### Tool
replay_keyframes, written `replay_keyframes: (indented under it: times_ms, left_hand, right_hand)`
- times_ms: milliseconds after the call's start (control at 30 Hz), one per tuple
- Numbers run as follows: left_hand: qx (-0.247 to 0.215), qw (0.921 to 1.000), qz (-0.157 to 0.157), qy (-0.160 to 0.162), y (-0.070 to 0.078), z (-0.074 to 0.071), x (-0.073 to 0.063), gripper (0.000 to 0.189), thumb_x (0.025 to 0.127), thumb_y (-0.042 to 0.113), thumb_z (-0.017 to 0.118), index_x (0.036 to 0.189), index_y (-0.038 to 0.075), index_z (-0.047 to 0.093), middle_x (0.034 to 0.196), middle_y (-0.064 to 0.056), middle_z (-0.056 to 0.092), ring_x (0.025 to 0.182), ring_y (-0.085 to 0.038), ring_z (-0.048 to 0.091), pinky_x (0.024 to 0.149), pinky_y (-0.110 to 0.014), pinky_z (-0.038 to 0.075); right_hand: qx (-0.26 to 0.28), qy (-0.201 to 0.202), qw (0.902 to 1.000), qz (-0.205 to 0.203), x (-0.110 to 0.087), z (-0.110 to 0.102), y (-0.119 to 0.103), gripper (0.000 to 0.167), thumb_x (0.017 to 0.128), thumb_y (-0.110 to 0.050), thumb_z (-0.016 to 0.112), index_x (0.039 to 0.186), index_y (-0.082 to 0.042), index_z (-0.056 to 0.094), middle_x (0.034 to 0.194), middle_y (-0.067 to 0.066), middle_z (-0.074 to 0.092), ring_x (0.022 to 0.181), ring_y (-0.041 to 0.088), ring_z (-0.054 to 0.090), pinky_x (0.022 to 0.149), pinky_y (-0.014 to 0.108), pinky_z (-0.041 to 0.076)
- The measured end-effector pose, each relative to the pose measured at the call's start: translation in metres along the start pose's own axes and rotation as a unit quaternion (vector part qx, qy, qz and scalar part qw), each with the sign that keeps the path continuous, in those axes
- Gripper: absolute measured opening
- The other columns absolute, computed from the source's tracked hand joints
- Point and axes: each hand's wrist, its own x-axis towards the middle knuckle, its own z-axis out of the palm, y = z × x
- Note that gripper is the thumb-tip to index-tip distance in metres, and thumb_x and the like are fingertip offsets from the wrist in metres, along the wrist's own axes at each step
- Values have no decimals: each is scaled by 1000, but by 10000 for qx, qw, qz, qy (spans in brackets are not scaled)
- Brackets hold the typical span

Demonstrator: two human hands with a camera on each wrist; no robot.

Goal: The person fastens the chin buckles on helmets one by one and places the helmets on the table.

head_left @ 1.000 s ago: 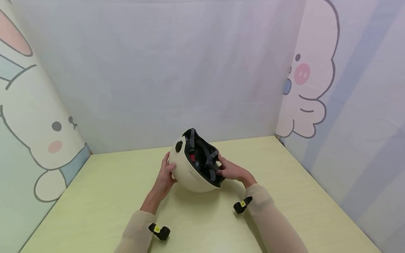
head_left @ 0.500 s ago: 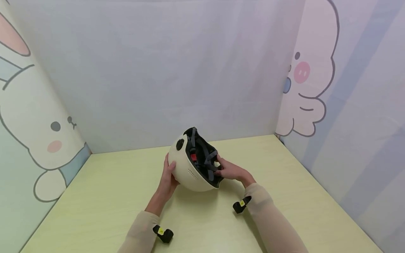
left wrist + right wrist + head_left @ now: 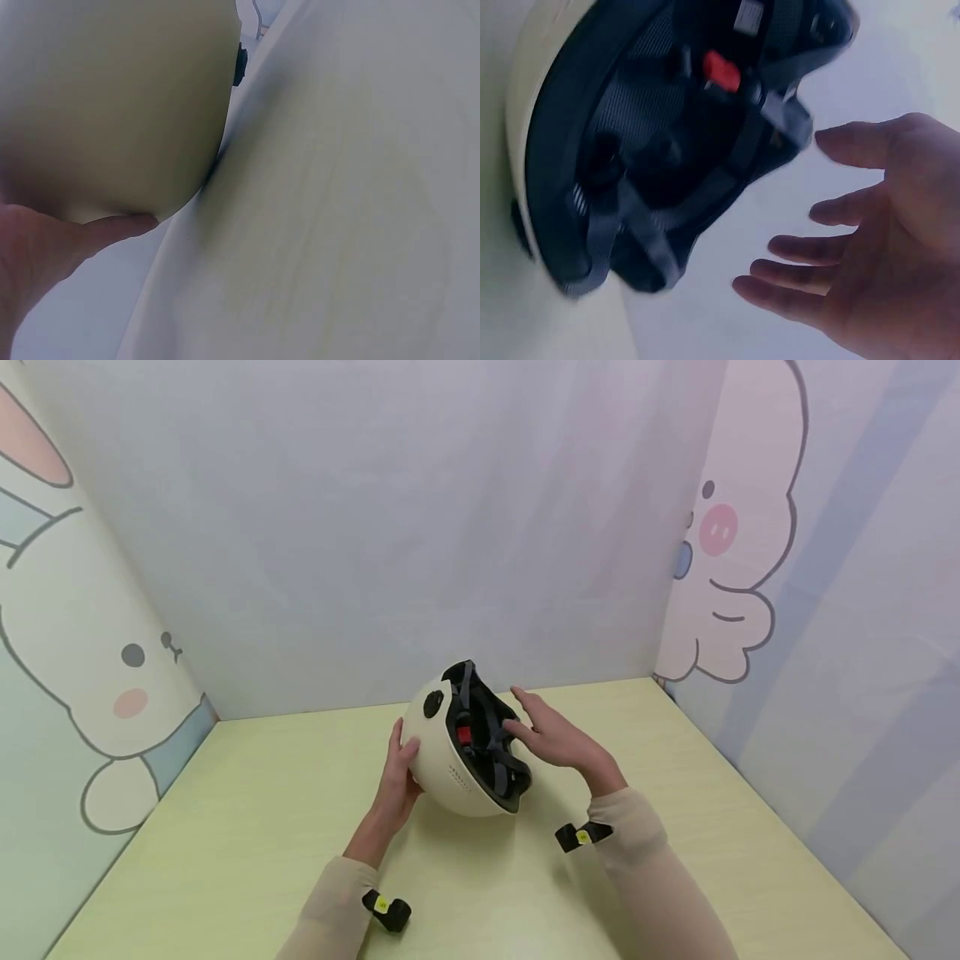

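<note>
A cream-white helmet (image 3: 438,756) lies tilted on the table, its black lined hollow turned up and to the right. Dark straps and a red buckle piece (image 3: 721,71) show inside it. My left hand (image 3: 396,781) grips the rounded shell from the left, with the thumb on the near side; in the left wrist view part of that hand lies against the smooth shell (image 3: 112,105). My right hand (image 3: 562,739) is just off the helmet's right rim, fingers spread and holding nothing. In the right wrist view a gap separates most fingers from the straps (image 3: 645,232).
The pale yellow table (image 3: 247,843) runs back to a plain light curtain wall (image 3: 390,543). Side walls carry cartoon animals. Each sleeve bears a small black camera, such as the right one (image 3: 582,836).
My right hand has let go of the helmet's right rim and straps, rising and spreading its fingers. The helmet has turned slightly, while my left hand keeps hold after shifting its grip a little.
</note>
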Motion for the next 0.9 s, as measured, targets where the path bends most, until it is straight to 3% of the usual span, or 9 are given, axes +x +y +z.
replay_keyframes:
  times_ms: [133,267,433,567,667,700,733,800,900]
  left_hand:
    - [-19,10000,-23,42,0,0,0,76,100,40,42,160,29,-3,163,-8,11,137,-37,33,102,-57,36]
    - [54,9999,-30,85,-1,1,0,76,101,41,42,161,28,-3,163,-9,12,137,-37,33,101,-55,37]
    - [178,9998,-17,116,-2,1,0,76,101,41,42,161,28,-2,162,-10,13,137,-38,33,101,-54,39]
    - [208,9997,13,116,-2,2,0,73,101,42,43,160,29,2,161,-9,16,136,-38,34,99,-55,39]
    - [233,9997,35,94,-2,2,0,71,101,42,42,160,29,4,159,-10,18,135,-37,34,98,-55,41]
    - [209,9997,42,98,-2,2,-1,70,101,42,42,160,29,4,159,-10,19,134,-37,35,97,-55,41]
    - [185,9998,49,103,-2,2,-1,69,102,41,42,160,29,6,158,-10,20,134,-37,35,96,-55,42]
    - [146,9998,68,105,-2,1,-1,67,102,40,41,159,29,7,157,-11,21,133,-38,36,95,-56,42]
    - [97,9999,86,100,-1,0,-1,65,104,39,40,159,29,7,157,-11,21,133,-39,36,95,-58,42]
  right_hand:
    - [380,274,9983,-347,2,6,-20,77,105,-50,44,161,-11,10,165,11,15,148,31,23,113,53,30]
    - [505,394,9944,-839,5,14,-32,79,102,-51,50,162,-16,11,164,6,19,147,27,27,111,51,35]
    - [432,-83,9873,-1529,4,21,-44,91,95,-46,67,162,-21,11,164,-2,19,144,23,33,111,47,36]
    - [169,-493,9823,-1800,1,23,-52,100,88,-43,76,162,-24,12,164,-8,16,148,14,22,114,43,32]
    - [-7,-661,9794,-1908,-2,23,-56,94,89,-37,77,161,-20,19,163,-6,23,146,10,26,113,39,33]
    - [-41,-699,9784,-1946,-3,23,-57,89,90,-34,76,160,-18,24,161,-4,29,142,8,32,111,37,36]
    - [-64,-753,9775,-1970,-4,23,-59,82,92,-32,75,158,-16,30,153,-2,42,130,5,46,107,34,40]
    - [-128,-849,9745,-2073,-6,23,-62,66,95,-25,71,153,-13,43,134,0,60,100,1,58,96,29,47]
    - [-293,-948,9687,-2275,-9,24,-70,46,98,-15,66,143,-8,56,110,1,69,64,1,47,77,23,49]
